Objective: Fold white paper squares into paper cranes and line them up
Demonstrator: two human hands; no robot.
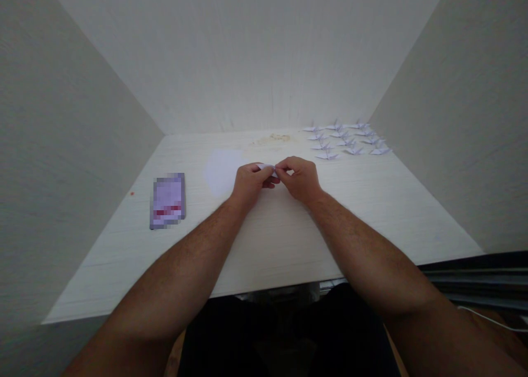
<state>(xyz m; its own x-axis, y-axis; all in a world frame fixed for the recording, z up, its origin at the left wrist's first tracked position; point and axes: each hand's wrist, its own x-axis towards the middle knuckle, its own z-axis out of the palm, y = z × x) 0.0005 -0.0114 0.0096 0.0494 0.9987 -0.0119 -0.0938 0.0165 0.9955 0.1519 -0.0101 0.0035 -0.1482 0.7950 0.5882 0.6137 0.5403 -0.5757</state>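
Note:
A small folded piece of white paper [268,168] is held above the middle of the table, between both hands. My left hand [249,182] grips it from the left, with the thumb pressed on top and the fingers curled beneath. From the right, my right hand [297,178] pinches the paper's edge between thumb and fingertips. Much of the paper is covered by the fingers, so its exact folded shape is hard to make out. White paper sheets [221,173] lie flat just beyond and left of my left hand.
Several folded white paper cranes [346,139] stand in rows at the back right of the white table [280,245]. A pixelated tablet or phone [168,201] lies at the left. Walls enclose the table's back and sides. A pale brownish stain [280,138] marks the back.

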